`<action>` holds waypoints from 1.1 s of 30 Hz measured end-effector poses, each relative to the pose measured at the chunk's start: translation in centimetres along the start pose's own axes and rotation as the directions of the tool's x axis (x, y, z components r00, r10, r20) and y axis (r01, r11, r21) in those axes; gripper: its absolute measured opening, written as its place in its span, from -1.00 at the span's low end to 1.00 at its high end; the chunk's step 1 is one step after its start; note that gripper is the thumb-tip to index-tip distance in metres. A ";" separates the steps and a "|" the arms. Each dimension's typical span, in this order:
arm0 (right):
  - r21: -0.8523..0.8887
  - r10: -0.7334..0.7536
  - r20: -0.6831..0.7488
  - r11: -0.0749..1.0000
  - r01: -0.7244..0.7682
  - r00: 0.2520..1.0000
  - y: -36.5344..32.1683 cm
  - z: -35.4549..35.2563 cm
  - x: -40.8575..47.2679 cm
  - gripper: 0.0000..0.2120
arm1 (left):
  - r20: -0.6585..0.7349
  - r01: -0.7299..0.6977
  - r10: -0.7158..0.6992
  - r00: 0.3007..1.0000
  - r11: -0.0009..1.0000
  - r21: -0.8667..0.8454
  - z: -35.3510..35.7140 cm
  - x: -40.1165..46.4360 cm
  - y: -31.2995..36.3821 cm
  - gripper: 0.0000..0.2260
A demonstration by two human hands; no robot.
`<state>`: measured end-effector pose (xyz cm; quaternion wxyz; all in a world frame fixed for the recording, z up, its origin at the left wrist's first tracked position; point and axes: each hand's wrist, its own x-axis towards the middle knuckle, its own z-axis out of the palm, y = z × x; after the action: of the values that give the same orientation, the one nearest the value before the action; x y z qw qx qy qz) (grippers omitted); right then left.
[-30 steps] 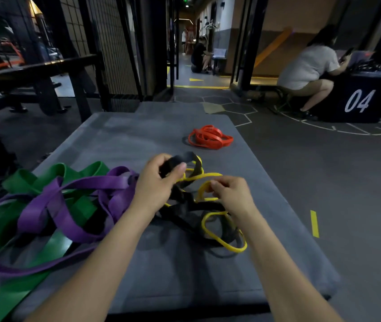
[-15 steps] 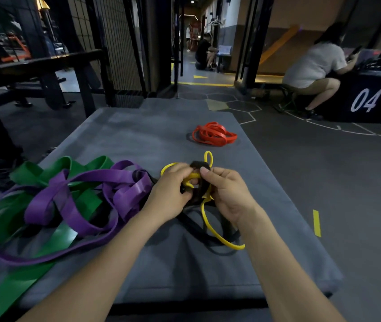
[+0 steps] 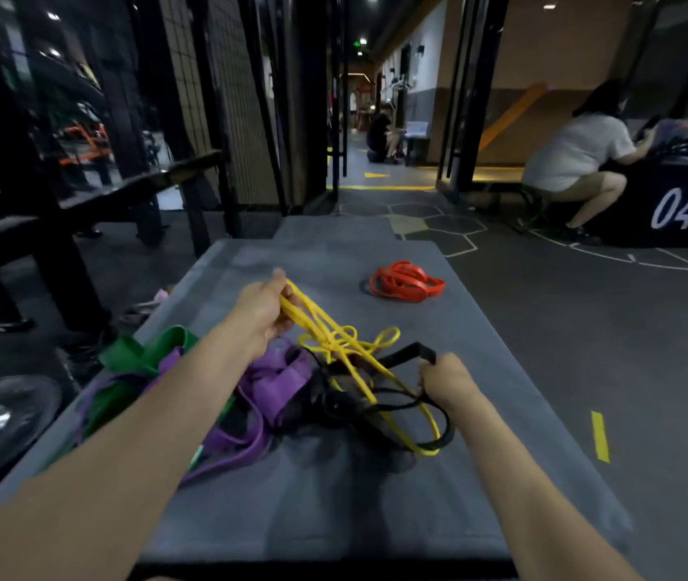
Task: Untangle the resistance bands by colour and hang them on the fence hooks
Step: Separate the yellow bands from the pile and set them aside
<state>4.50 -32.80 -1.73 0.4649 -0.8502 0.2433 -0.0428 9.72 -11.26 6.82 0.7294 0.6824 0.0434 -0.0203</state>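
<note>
Grey mat [image 3: 376, 496] is my landmark. On its left side I see the green band [image 3: 145, 350] and purple band [image 3: 275, 383] piled; red band [image 3: 407, 282] at far end. My left hand [image 3: 262, 312] grips the yellow band [image 3: 334, 337] lifted over mat centre; right hand [image 3: 443, 381] grips the black band [image 3: 401, 358].

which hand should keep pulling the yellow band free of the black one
Left. The left hand already grips the yellow band, raised clear of the pile, while the right hand pins the black band down.
</note>
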 end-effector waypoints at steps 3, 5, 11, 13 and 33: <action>-0.033 0.049 -0.032 0.998 -0.050 0.998 -1.3 -1.0 -0.5 -0.67 | 0.051 -0.112 0.109 0.993 0.992 0.050 -0.4 -0.3 4.2 -0.61; -0.027 0.107 -0.052 0.994 -0.109 0.993 -2.2 -1.6 -0.6 -0.70 | 0.047 -0.180 0.178 0.983 0.983 0.042 -1.0 -0.3 6.6 -0.60; 0.127 0.168 0.063 0.976 -0.175 0.984 -3.8 -2.0 -1.9 -0.79 | -0.022 -0.252 0.253 0.967 0.967 0.041 -1.3 0.4 9.1 -0.60; 0.104 0.151 0.060 0.982 -0.157 0.987 -3.7 -2.1 -1.9 -0.81 | 0.032 -0.267 0.266 0.964 0.958 0.103 -0.6 0.3 8.6 -0.61; -0.060 -0.402 0.029 0.913 0.403 0.915 -4.9 -1.2 -2.8 -0.89 | 0.434 -0.375 0.368 0.822 0.924 -0.073 4.0 -2.3 11.3 -0.75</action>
<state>3.46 -30.27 3.36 0.4205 -0.8969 0.0605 -0.1229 8.61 -14.57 18.56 0.7047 0.6608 -0.2563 -0.0317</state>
